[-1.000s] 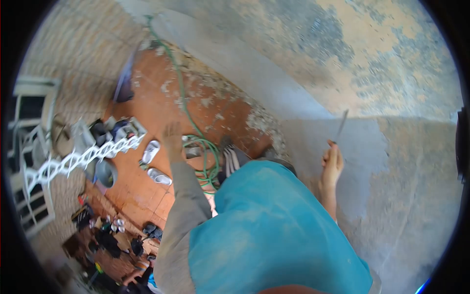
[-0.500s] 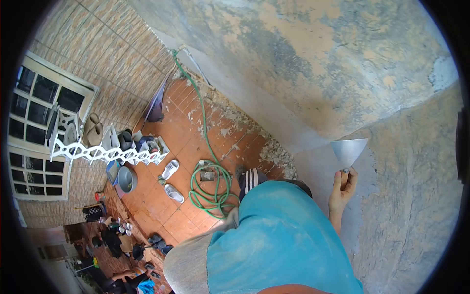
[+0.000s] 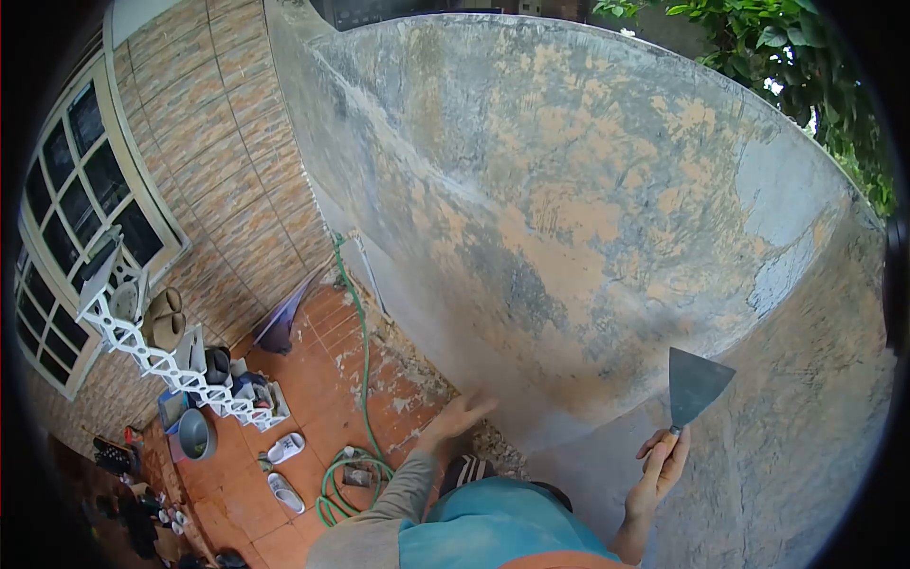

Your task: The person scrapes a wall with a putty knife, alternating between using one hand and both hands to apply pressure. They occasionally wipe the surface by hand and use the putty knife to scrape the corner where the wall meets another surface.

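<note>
My right hand (image 3: pixel 656 467) is wrapped around the short handle of a putty knife (image 3: pixel 700 387), its wide metal blade pointing up in front of the wall. The patchy plaster wall (image 3: pixel 588 237) shows grey and tan areas where the surface has come off. My left hand (image 3: pixel 463 417), a little blurred, reaches out over the foot of the wall with fingers stretched and nothing in it. Plaster crumbs (image 3: pixel 498 450) lie along the wall's base just below that hand.
A green hose (image 3: pixel 327 488) lies coiled on the orange tile floor (image 3: pixel 242 493), near white sandals (image 3: pixel 284 493). A white shoe rack (image 3: pixel 180 375) and a grey basin (image 3: pixel 196 434) stand at the left, by the window (image 3: pixel 85 190). Leaves (image 3: pixel 787 43) hang over the wall's top.
The view has tilted up, showing more wall and its top edge. My left hand has come into view, stretched toward the wall. The putty knife's blade has turned and now looks darker.
</note>
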Available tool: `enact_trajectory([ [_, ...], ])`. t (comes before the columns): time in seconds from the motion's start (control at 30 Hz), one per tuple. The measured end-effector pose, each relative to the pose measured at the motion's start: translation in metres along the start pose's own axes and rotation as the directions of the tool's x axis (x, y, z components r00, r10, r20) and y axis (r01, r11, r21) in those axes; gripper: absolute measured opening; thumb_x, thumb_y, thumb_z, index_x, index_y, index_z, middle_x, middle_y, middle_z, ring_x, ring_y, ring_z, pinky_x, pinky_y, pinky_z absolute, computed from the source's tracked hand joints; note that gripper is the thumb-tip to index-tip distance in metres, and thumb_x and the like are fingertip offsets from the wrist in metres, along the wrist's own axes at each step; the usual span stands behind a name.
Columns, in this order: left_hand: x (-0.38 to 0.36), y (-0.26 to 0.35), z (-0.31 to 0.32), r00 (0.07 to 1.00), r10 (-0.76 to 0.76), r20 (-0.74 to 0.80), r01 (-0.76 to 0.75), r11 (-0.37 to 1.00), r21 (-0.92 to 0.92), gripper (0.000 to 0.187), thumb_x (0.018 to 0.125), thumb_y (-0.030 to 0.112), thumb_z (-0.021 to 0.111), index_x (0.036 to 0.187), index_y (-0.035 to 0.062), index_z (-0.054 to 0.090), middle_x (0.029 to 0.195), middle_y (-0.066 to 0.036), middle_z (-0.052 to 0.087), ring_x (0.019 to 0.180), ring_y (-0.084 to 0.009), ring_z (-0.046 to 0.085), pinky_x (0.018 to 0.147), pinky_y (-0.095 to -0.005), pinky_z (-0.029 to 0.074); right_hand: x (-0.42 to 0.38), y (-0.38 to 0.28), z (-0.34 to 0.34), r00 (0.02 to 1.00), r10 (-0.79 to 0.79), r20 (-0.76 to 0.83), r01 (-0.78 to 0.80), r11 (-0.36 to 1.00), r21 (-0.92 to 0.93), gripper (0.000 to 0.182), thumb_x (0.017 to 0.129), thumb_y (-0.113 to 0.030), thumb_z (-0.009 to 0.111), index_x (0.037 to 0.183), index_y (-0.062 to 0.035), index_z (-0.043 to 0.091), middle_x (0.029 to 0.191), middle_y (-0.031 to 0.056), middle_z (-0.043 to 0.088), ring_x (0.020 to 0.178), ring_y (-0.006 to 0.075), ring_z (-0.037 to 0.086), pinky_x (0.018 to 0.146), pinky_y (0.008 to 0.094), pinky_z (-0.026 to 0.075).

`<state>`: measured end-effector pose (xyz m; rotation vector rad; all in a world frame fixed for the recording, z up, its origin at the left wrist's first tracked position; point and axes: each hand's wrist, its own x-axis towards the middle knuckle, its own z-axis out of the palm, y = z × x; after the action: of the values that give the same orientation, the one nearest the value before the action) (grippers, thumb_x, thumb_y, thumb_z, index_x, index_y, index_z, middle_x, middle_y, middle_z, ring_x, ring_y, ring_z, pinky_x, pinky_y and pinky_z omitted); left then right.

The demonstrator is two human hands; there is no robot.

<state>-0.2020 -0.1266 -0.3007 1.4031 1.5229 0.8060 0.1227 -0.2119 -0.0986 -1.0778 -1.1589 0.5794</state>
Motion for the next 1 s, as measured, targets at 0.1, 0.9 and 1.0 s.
enact_trajectory([
  [0.1, 0.022, 0.141, -0.021, 0.82, 0.572, -0.031, -0.568, 0.818, 0.092, 0.047, 0.088, 0.035, 0.073, 0.125, 0.0078, 0.064, 0.108, -0.009, 0.069, 0.101, -0.0278, 0.063, 0.093, -0.0406, 0.044, -0.001, -0.02, 0.009, 0.992, -0.086, -0.095, 0.072, 0.987, -0.143, 0.044, 0.103, -0.013, 0.051, 0.144, -0.0003, 0.041, 0.102, 0.0052, 0.052, 0.087, 0.0107, 0.048, 0.083, 0.0257, 0.042],
  [0.9, 0.049, 0.425, 0.066, -0.583, 0.538, 0.609, -0.75, -0.645, -0.149, 0.044, 0.087, 0.047, 0.063, 0.1, 0.0053, 0.068, 0.108, -0.008, 0.067, 0.115, -0.0273, 0.061, 0.105, -0.0424, 0.044, 0.053, 0.009, 0.037, 0.867, -0.466, -0.173, 0.285, 0.751, -0.595, 0.03, 0.076, -0.007, 0.067, 0.106, -0.0071, 0.066, 0.096, 0.0106, 0.062, 0.081, 0.0336, 0.063, 0.065, 0.0427, 0.055],
  [1.0, 0.058, 0.434, 0.069, -0.503, 0.343, 0.793, -0.748, -0.633, -0.201, 0.05, 0.086, 0.051, 0.063, 0.1, 0.0032, 0.069, 0.103, -0.009, 0.067, 0.112, -0.0281, 0.061, 0.106, -0.0432, 0.043, 0.056, 0.015, 0.034, 0.894, -0.426, -0.14, 0.303, 0.805, -0.511, 0.029, 0.075, -0.009, 0.069, 0.105, -0.0076, 0.066, 0.098, 0.0128, 0.062, 0.08, 0.0348, 0.063, 0.066, 0.0442, 0.055],
])
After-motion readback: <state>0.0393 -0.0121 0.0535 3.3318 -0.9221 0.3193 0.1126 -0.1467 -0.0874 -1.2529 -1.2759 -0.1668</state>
